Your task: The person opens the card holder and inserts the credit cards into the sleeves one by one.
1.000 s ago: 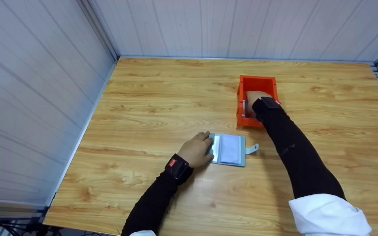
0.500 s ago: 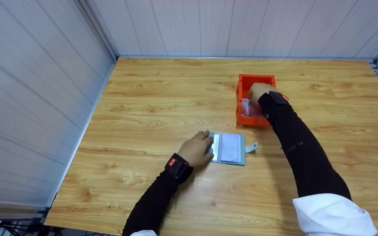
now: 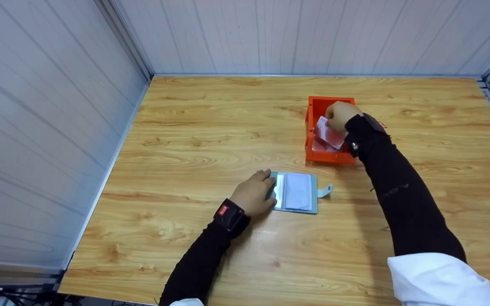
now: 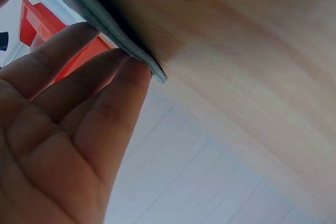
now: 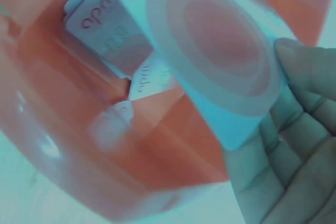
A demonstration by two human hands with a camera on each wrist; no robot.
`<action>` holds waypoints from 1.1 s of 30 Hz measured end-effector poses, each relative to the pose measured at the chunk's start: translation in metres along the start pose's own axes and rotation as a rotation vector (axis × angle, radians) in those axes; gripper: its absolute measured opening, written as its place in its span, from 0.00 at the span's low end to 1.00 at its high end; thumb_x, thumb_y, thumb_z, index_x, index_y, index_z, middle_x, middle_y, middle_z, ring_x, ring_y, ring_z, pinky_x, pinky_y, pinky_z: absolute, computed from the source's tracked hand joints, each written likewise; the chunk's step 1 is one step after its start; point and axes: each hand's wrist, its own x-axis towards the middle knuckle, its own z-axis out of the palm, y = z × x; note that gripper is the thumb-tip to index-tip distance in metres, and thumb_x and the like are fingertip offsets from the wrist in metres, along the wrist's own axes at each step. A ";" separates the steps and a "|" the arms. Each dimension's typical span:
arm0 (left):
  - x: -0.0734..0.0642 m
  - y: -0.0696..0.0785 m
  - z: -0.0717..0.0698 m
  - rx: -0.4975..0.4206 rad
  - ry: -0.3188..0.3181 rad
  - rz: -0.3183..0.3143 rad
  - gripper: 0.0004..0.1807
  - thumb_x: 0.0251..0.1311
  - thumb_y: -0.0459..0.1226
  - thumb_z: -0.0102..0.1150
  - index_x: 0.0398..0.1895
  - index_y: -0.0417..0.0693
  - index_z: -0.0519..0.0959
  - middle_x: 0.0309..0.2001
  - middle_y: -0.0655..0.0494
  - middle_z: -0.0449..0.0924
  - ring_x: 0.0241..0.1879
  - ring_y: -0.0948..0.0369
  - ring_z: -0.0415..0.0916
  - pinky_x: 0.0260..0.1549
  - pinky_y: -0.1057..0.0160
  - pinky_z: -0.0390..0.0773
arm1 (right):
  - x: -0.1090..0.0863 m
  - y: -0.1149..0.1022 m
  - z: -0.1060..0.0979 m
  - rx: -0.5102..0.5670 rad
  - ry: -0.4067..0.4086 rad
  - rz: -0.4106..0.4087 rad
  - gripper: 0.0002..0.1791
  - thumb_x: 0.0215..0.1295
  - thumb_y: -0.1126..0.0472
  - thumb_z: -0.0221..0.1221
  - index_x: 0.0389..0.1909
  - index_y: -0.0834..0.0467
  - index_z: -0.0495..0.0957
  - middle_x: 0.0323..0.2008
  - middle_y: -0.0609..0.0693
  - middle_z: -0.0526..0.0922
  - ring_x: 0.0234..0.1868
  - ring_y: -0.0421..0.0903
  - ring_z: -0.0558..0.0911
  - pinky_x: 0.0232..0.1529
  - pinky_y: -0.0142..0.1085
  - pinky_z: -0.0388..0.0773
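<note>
A light-blue card holder [image 3: 314, 203] lies spread on the table, with clear sleeves, a white insert [image 3: 298, 192] and a snap strap [image 3: 325, 191] sticking out right. My left hand [image 3: 252, 194] rests on its left cover, fingers fairly straight; the left wrist view shows fingertips at the cover's edge [image 4: 123, 38]. Over the orange bin [image 3: 329, 157], my right hand [image 3: 342, 115] pinches a card [image 5: 220, 51] between thumb and fingers. Pale red rings mark the card, which is tilted. Beneath it, several more printed cards [image 5: 100, 30] lie inside the bin.
Both the holder and the bin stand on a wood-grain table [image 3: 202, 140]. White panel walls [image 3: 245, 38] rise at the back and sides. Cables [image 3: 24, 295] show past the table's front left corner.
My right hand has risen from inside the bin and shifted slightly back and right, lifting a card that now shows beneath it. The left hand and the card holder stay in place.
</note>
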 end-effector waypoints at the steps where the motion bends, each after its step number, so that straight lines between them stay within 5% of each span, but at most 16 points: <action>1: 0.000 0.000 0.000 0.001 -0.001 0.000 0.35 0.62 0.48 0.61 0.69 0.43 0.68 0.74 0.42 0.59 0.74 0.48 0.57 0.72 0.54 0.60 | -0.001 0.000 -0.003 0.002 0.004 -0.001 0.10 0.66 0.65 0.53 0.38 0.70 0.77 0.37 0.64 0.81 0.35 0.54 0.75 0.37 0.43 0.71; 8: 0.001 -0.001 -0.001 0.010 -0.002 0.004 0.35 0.62 0.48 0.60 0.69 0.42 0.67 0.74 0.42 0.59 0.74 0.48 0.58 0.72 0.54 0.60 | -0.016 -0.007 -0.026 0.140 0.125 0.039 0.12 0.67 0.62 0.49 0.36 0.68 0.74 0.29 0.56 0.75 0.28 0.47 0.71 0.32 0.37 0.67; 13: 0.002 -0.003 -0.001 0.011 0.000 0.003 0.35 0.62 0.48 0.61 0.69 0.42 0.68 0.73 0.42 0.59 0.73 0.48 0.58 0.72 0.54 0.60 | -0.031 -0.022 -0.037 0.357 0.242 0.049 0.14 0.69 0.57 0.51 0.43 0.65 0.75 0.25 0.48 0.73 0.24 0.39 0.69 0.29 0.32 0.66; 17: 0.004 -0.003 -0.001 0.004 0.008 0.007 0.34 0.62 0.48 0.61 0.69 0.42 0.68 0.73 0.41 0.60 0.73 0.48 0.58 0.71 0.54 0.61 | -0.042 -0.036 -0.032 0.572 0.296 0.026 0.08 0.69 0.59 0.54 0.39 0.61 0.73 0.21 0.42 0.73 0.20 0.35 0.70 0.23 0.28 0.69; 27: 0.006 -0.005 -0.001 0.019 0.032 0.016 0.34 0.61 0.48 0.61 0.68 0.41 0.69 0.72 0.40 0.61 0.72 0.47 0.60 0.71 0.54 0.62 | -0.065 -0.051 0.042 0.932 0.212 -0.019 0.07 0.68 0.65 0.56 0.43 0.64 0.73 0.27 0.45 0.79 0.26 0.38 0.78 0.30 0.28 0.81; 33: 0.005 -0.006 -0.002 0.020 0.038 0.013 0.35 0.61 0.48 0.62 0.68 0.41 0.69 0.72 0.40 0.61 0.72 0.47 0.60 0.71 0.54 0.62 | -0.070 -0.053 0.092 1.005 0.162 -0.039 0.08 0.68 0.67 0.55 0.42 0.68 0.70 0.21 0.43 0.74 0.22 0.37 0.76 0.28 0.28 0.80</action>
